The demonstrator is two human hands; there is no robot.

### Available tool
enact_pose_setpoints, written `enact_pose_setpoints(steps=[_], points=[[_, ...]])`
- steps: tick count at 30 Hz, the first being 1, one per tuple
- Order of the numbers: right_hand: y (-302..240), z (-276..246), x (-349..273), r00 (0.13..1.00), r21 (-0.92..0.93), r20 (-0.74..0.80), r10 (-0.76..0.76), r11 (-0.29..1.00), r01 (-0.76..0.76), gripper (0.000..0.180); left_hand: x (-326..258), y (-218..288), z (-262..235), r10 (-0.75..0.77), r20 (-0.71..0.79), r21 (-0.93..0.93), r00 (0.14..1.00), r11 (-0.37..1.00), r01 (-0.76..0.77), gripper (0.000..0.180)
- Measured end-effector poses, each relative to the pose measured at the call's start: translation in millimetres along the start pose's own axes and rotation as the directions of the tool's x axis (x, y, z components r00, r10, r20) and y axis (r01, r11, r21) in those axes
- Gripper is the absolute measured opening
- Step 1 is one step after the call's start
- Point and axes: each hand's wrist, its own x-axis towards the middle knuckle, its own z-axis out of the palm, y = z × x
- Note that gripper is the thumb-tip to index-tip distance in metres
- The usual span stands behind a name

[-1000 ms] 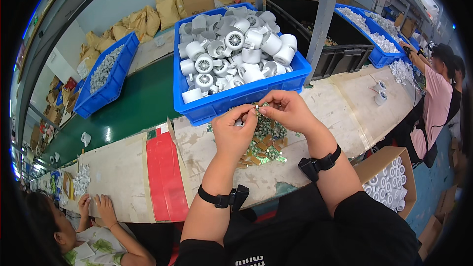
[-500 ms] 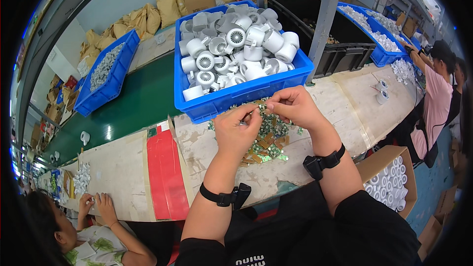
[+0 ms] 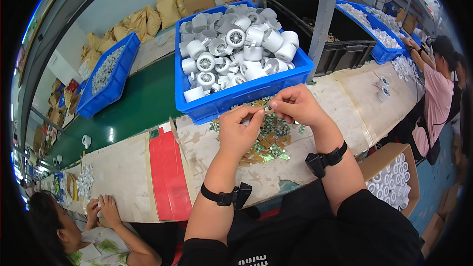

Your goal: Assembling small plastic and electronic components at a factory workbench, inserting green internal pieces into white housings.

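My left hand (image 3: 240, 130) and my right hand (image 3: 293, 104) meet fingertip to fingertip just above a pile of small green and gold pieces (image 3: 266, 138) on the cardboard-covered bench. Both pinch one small piece (image 3: 266, 110) between thumbs and forefingers; its shape is too small to tell. Black bands sit on both wrists. Directly behind my hands stands a blue crate (image 3: 246, 93) heaped with white round plastic fan parts (image 3: 231, 54).
A green conveyor belt (image 3: 133, 108) runs behind the bench, with another blue crate (image 3: 111, 81) of small parts at its far left. A person sits at lower left, another in pink works at right. A black crate (image 3: 340, 51) and a box of white parts (image 3: 394, 177) are near.
My hands stayed over the pile, shifting slightly while fingering the small piece. The view tilted a little; nothing else moved.
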Motion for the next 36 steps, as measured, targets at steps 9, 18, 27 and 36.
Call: enact_pose_setpoints(steps=[9, 18, 27, 36], points=[[3, 16, -2, 0.997, 0.097, 0.032, -0.075, 0.993, 0.072, 0.015, -5, -13, 1, -0.078, -0.063, 0.024, 0.995, 0.997, 0.08, 0.007], [9, 6, -3, 0.953, 0.139, 0.079, -0.294, 0.949, 0.282, 0.014, -11, 8, 15, 0.196, -0.061, 0.302, 0.979, 0.938, -0.169, 0.009], [7, 8, 0, 0.986, 0.211, 0.04, -0.164, 0.966, 0.152, 0.019, -4, 1, 4, 0.041, -0.015, -0.109, 0.999, 0.993, -0.042, 0.005], [6, 13, 3, 0.989, 0.18, 0.071, -0.133, 0.976, 0.119, 0.019, -3, -12, 1, 0.045, -0.003, -0.048, 0.999, 0.998, -0.045, 0.003]])
